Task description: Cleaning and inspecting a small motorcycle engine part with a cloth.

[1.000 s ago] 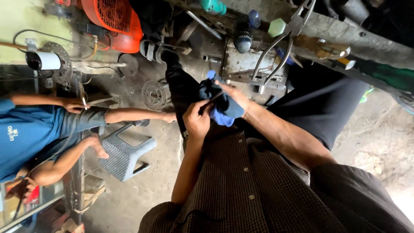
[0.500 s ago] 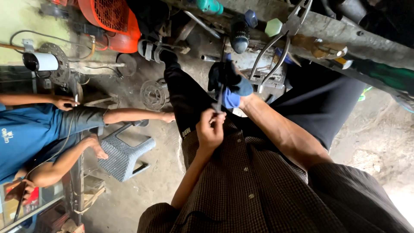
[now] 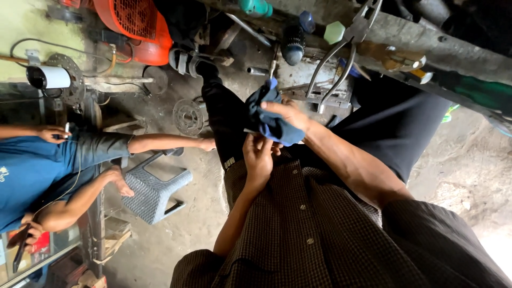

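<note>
Here, wiping appears to be the step in hand. The right hand lies over a blue cloth, its fingers pressed together and curled onto the folds. Just below those fingers, the left hand pinches the cloth's lower edge; whether a small part sits inside cannot be told. A further stroke would call for a firm left-hand hold. Both forearms angle inward above the lap.
</note>
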